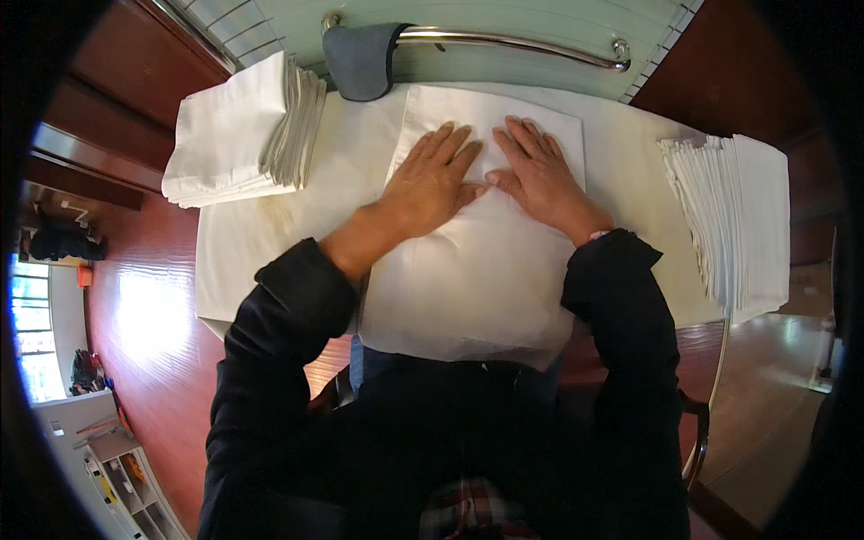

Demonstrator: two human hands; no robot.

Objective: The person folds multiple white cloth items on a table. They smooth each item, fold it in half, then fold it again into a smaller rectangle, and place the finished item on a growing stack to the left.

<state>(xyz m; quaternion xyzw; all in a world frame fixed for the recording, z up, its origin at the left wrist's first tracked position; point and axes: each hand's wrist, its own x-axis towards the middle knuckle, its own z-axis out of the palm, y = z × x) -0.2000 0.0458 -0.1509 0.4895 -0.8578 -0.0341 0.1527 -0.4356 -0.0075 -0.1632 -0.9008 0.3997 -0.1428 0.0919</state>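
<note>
Two bare hands rest palm down on a single white cloth spread over the middle of the table. The left hand lies on the left side of the cloth's upper half, its fingers pointing away from the person and slightly to the right. The right hand lies level with it toward the cloth's right edge, fingers pointing away and to the left. The two thumbs point inward, near each other but apart, with a strip of white fabric showing between them. Each grip is released: fingers and thumb are laid out flat, and nothing is pinched or clasped. The cloth sits directly beneath both grips, running a little past the fingertips at the far side and well past the wrists at the near side, where its lower edge reaches beyond the table's front toward the person's lap. A stack of folded white cloths stands at the table's far left corner, and a fanned pile of white cloths lies at the right end. Behind the table, a grey cloth hangs over a metal bar.
</note>
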